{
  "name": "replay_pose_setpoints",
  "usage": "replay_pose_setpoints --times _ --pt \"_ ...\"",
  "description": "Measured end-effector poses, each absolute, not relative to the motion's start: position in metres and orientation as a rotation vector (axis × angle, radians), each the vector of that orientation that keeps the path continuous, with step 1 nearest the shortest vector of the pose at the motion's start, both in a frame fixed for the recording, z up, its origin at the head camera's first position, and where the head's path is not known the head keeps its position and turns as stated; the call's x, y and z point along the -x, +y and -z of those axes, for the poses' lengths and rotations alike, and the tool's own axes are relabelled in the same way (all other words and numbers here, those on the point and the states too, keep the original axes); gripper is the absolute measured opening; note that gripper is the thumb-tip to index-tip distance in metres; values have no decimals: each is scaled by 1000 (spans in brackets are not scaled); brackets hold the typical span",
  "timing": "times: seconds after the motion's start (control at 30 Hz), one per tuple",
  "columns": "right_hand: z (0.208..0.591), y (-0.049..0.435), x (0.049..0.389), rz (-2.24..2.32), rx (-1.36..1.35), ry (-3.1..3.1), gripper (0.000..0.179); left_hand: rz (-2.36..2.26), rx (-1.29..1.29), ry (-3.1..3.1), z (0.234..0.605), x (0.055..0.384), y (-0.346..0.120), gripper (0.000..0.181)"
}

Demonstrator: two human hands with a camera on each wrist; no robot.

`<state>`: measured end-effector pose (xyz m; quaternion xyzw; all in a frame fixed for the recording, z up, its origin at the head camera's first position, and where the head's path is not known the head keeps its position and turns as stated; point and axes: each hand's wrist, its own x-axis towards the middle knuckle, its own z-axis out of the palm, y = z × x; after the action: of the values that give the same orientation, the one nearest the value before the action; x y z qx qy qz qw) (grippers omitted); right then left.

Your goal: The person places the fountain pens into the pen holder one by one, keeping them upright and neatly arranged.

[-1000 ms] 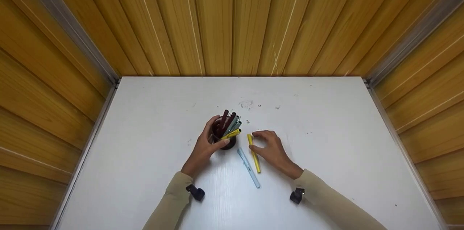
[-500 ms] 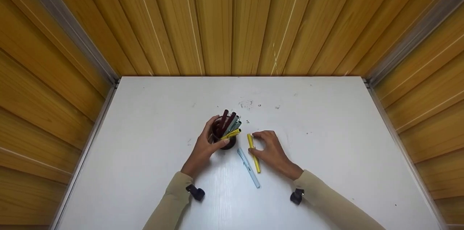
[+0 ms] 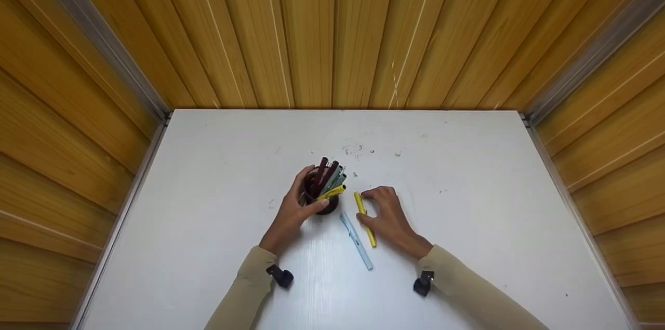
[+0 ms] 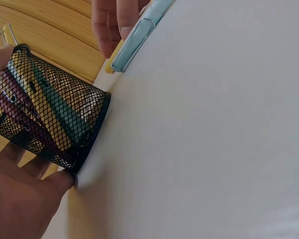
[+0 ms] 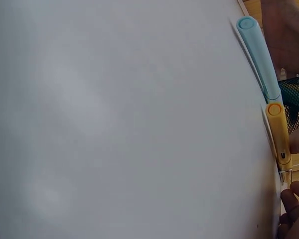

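Observation:
My left hand (image 3: 291, 213) grips a black mesh pen cup (image 4: 50, 102) around its side, the thumb near the front. Inside lean dark red pens (image 3: 323, 176), grey-green pens (image 3: 336, 180) and a yellow pen (image 3: 332, 192), their ends above the rim. To the right, my right hand (image 3: 392, 221) pinches another yellow pen (image 3: 371, 237) between thumb and fingers, close over the table. A light blue pen (image 3: 358, 244) lies just left of it, untouched. In the right wrist view, the held yellow pen (image 5: 277, 129) shows its round end beside the light blue pen (image 5: 260, 57).
Everything sits on a white table (image 3: 234, 158) with small dark marks on its top. Yellow-brown wood-look panels (image 3: 311, 34) rise behind it and on both sides. Each sleeve carries a small black wrist camera, one at the left cuff (image 3: 280, 275).
The yellow pen's near end has swung slightly to the right, with my right hand shifting a little. My left hand, the pen cup and the light blue pen stay in place.

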<state>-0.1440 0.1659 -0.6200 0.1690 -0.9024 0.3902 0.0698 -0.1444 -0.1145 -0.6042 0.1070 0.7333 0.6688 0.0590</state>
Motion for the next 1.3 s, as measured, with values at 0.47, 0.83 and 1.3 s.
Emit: replay_pose_setpoints --times 0.47,0.83,1.3 --pt "625 165 144 -1221 -456 -2662 32 -2038 -323 2209 604 145 -112 92" --pt "625 158 144 -1204 -395 -2644 21 -2034 -304 2201 603 145 -112 91" --pt "617 157 146 -1272 -351 -2680 18 -2037 -313 2211 603 146 -112 91"
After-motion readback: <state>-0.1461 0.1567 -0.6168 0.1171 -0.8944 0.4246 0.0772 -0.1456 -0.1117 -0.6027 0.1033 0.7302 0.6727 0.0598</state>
